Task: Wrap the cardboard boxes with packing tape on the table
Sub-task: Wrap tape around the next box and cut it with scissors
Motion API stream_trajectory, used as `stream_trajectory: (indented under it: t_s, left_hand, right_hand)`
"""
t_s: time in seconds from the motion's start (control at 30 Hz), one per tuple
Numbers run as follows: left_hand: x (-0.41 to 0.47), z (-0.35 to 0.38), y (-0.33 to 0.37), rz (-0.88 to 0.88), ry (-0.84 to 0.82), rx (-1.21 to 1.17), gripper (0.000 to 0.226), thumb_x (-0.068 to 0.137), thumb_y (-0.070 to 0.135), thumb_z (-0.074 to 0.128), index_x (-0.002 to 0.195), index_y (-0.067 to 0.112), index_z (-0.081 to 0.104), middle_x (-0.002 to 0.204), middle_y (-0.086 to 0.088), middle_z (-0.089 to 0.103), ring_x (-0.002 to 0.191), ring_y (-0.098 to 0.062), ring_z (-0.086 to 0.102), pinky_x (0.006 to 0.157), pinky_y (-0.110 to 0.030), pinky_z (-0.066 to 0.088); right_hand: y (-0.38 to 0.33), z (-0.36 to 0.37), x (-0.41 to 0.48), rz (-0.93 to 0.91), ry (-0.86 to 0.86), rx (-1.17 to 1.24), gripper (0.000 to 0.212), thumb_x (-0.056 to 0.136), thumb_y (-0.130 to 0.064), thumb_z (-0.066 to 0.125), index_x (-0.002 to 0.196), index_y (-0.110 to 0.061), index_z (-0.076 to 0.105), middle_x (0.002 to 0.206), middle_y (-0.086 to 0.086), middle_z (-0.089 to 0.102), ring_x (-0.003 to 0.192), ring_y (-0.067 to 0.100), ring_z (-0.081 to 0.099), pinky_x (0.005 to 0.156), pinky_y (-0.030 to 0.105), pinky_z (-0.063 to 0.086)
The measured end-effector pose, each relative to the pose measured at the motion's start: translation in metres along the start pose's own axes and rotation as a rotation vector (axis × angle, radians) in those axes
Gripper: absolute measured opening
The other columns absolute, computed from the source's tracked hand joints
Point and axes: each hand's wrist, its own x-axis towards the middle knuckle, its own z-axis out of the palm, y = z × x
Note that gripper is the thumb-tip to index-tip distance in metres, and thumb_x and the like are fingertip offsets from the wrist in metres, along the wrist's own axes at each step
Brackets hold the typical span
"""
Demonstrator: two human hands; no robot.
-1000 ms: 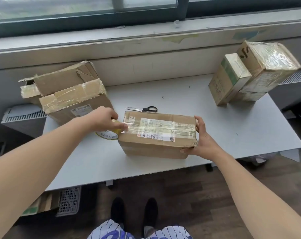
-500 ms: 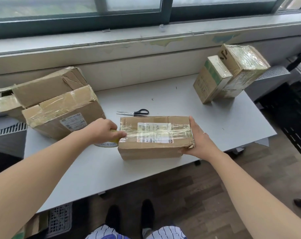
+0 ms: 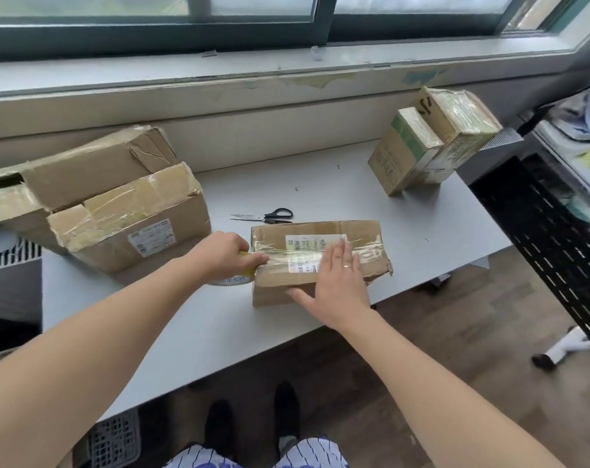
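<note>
The small brown cardboard box [image 3: 354, 229] sat near the front edge of the grey flat table [image 3: 320, 177], roughly centre, long side facing the person. The left hand [image 3: 221, 256] was curled round a yellowish packing tape roll with a printed white core [image 3: 231, 281], held against the box's left end. A clear tape strip [image 3: 369, 253] ran from the roll across the box top, over a white shipping label [image 3: 300, 243]. The right hand [image 3: 337, 282] lay flat on the box top, fingers straight and together, thumb spread down the front face, pressing the strip.

Handling, as a judgement: the box looked light and likely to slide unless pinned by a palm. The cardboard was creased and soft at the right front corner and would dent if squeezed there. The taped band was probably slick. Best hold: a flat palm on top or the two short ends.

Hidden: the roll was mostly under the left hand and no free tape end showed, so whether the strip was cut couldn't be told. The box's underside and back face were out of sight, and the label text was too small to read. Black-handled scissors [image 3: 268, 216] lay just behind the box, apart from it. Two large battered cardboard boxes [image 3: 128, 228] stood to the left, one cut off by the frame. Two smaller taped boxes [image 3: 422, 146] leaned together at the far right.
</note>
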Motion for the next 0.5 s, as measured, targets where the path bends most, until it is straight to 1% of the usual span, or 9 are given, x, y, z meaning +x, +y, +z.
stream_trajectory:
  t_s: [0.1,0.2,0.33,0.4,0.43,0.5]
  left_hand:
    - [0.0,0.002,-0.001,0.017,-0.015,-0.026,0.065,0.093,0.068,0.055,0.056,0.016,0.048,0.057,-0.005,0.053,0.062,-0.024,0.05,0.057,-0.037,0.036]
    - [-0.005,-0.001,-0.01,0.008,-0.035,-0.063,0.068,0.093,0.071,0.051,0.057,0.014,0.049,0.058,-0.006,0.054,0.061,-0.023,0.051,0.058,-0.037,0.037]
    - [-0.018,-0.003,-0.024,-0.019,-0.078,-0.097,0.07,0.094,0.072,0.048,0.061,0.011,0.056,0.062,-0.007,0.059,0.065,-0.024,0.055,0.063,-0.037,0.044]
    - [-0.023,-0.005,-0.025,0.001,-0.07,-0.119,0.067,0.096,0.069,0.049,0.066,0.01,0.059,0.065,-0.008,0.062,0.069,-0.026,0.058,0.066,-0.038,0.047]
    - [-0.025,-0.006,-0.025,0.023,-0.069,-0.149,0.064,0.097,0.066,0.051,0.069,0.01,0.061,0.067,-0.008,0.063,0.07,-0.026,0.059,0.066,-0.038,0.047]
    - [-0.03,-0.01,-0.025,0.073,-0.073,-0.223,0.054,0.098,0.059,0.056,0.075,0.01,0.064,0.069,-0.006,0.062,0.071,-0.025,0.059,0.063,-0.036,0.045]
  right_hand:
    - [-0.059,-0.002,-0.004,-0.088,-0.029,0.09,0.118,0.089,-0.086,0.021,0.157,0.004,-0.014,0.164,0.028,-0.02,0.153,0.04,-0.021,0.127,0.05,-0.007]
    - [-0.097,-0.005,-0.006,-0.151,0.007,0.126,0.115,0.092,-0.082,0.024,0.158,0.005,-0.01,0.165,0.027,-0.018,0.154,0.038,-0.02,0.127,0.047,-0.009]
    - [-0.091,-0.013,-0.007,-0.297,-0.006,0.065,0.111,0.094,-0.075,0.04,0.16,0.0,-0.009,0.167,0.021,-0.017,0.155,0.032,-0.019,0.127,0.041,-0.009]
    - [-0.084,-0.017,-0.005,-0.326,-0.02,0.075,0.111,0.094,-0.069,0.049,0.161,-0.002,-0.009,0.168,0.019,-0.018,0.156,0.029,-0.018,0.127,0.039,-0.008]
    - [-0.08,-0.019,-0.004,-0.325,-0.028,0.083,0.111,0.093,-0.065,0.055,0.161,-0.004,-0.008,0.168,0.017,-0.017,0.157,0.028,-0.015,0.127,0.038,-0.005]
    - [-0.069,-0.024,-0.002,-0.297,-0.025,0.073,0.113,0.09,-0.057,0.066,0.162,-0.007,-0.005,0.17,0.013,-0.011,0.158,0.028,-0.007,0.127,0.039,0.006]
